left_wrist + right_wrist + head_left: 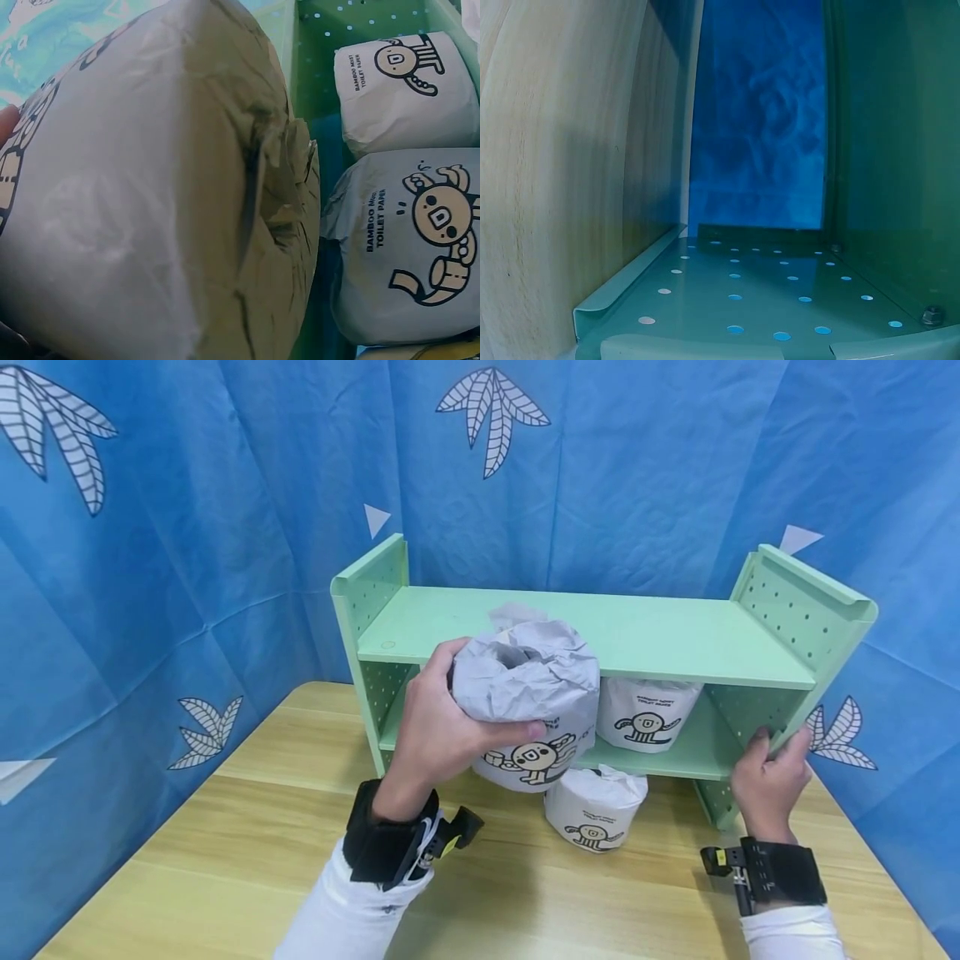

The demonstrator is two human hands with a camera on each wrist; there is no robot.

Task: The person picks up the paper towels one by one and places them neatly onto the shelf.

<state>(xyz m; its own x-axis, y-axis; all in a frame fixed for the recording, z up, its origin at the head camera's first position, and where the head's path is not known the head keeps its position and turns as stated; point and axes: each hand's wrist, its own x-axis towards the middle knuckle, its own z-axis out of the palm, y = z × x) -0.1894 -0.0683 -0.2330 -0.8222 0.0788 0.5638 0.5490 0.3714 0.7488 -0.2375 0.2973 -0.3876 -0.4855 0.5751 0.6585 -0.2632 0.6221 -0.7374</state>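
My left hand [442,722] grips a paper-wrapped toilet roll [536,693], thumb across its printed side, in front of the green shelf [630,631]. In the left wrist view this roll [150,187] fills the left half, its crumpled end facing right. Another wrapped roll [647,714] stands on the lower tier, right of the held one. A third roll [596,810] is on the table, partly under that tier. With curled fingers my right hand [772,781] holds the front edge of the shelf's right side panel [813,635].
The shelf's perforated left side panel [367,602] rises beside its top board. Under it lies a wooden table [247,827]. A blue leaf-patterned curtain [600,468] hangs behind and along both sides. The right wrist view shows perforated green metal [757,300] with a bolt.
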